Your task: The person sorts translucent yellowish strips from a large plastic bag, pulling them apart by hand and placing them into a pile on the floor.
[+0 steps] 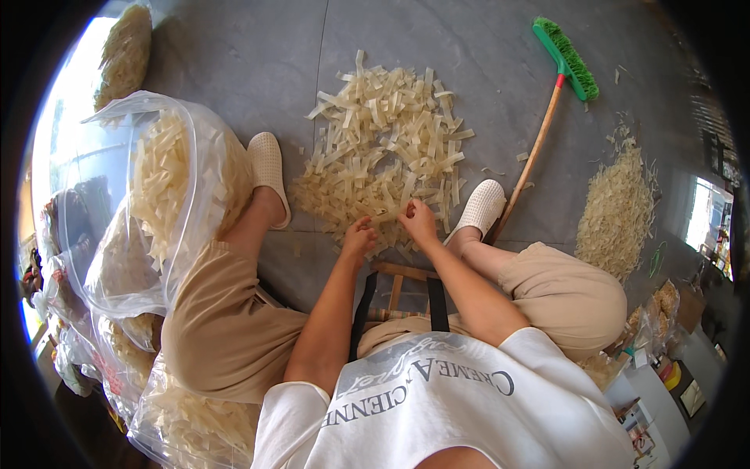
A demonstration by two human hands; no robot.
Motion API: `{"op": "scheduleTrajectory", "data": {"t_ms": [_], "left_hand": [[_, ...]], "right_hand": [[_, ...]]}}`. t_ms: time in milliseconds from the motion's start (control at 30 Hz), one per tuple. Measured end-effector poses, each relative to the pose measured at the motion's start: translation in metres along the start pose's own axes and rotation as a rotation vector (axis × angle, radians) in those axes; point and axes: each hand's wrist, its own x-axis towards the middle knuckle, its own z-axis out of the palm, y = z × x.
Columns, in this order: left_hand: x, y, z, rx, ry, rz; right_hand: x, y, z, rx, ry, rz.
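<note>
On the grey floor before me lies a loose heap of pale, translucent flat strips [398, 117], the material of which I cannot tell. Both my hands are low over its near edge. My right hand [419, 221] pinches the end of one pale strip [387, 216] between thumb and fingers. That strip runs leftward to my left hand [359, 239], whose fingers are curled. Whether the left fingers grip the strip or only touch it is hard to see. Smaller, darker yellowish pieces [319, 190] make up the left near side of the heap.
A large clear plastic bag [193, 135] of strips stands by my left leg, with more filled bags [193, 416] behind it. A green-bristled broom [545, 126] lies to the right, beyond my right shoe [481, 202]. Farther right is a pile of fine shreds [615, 211].
</note>
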Motion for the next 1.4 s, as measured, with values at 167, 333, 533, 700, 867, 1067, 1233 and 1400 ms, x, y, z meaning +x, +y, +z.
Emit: {"op": "scheduleTrajectory", "data": {"t_ms": [167, 333, 533, 700, 867, 1067, 1233, 1400], "left_hand": [[0.008, 0.0, 0.0, -0.091, 0.047, 0.17], [-0.002, 0.013, 0.005, 0.108, -0.006, 0.361], [-0.018, 0.029, 0.013, -0.221, -0.005, 0.315], [-0.016, 0.031, 0.011, -0.285, 0.019, 0.31], [-0.008, 0.028, 0.004, -0.273, 0.022, 0.284], [-0.012, 0.031, 0.011, -0.29, -0.016, 0.29], [0.015, 0.009, -0.007, -0.269, 0.203, 0.423], [0.004, 0.021, -0.002, -0.262, 0.337, 0.323]], "right_hand": [[0.025, -0.001, -0.001, 0.346, -0.13, 0.085], [0.035, -0.02, -0.015, 0.387, -0.258, 0.098], [0.027, -0.048, -0.024, 0.32, -0.151, 0.092], [0.024, -0.056, -0.021, -0.073, -0.164, -0.056], [0.015, -0.069, -0.014, 0.085, -0.558, 0.018], [-0.017, -0.065, 0.004, -0.338, -0.508, -0.241], [-0.019, -0.068, 0.005, -0.129, -0.397, -0.288], [-0.001, -0.034, -0.004, -0.34, -0.073, -0.092]]}}
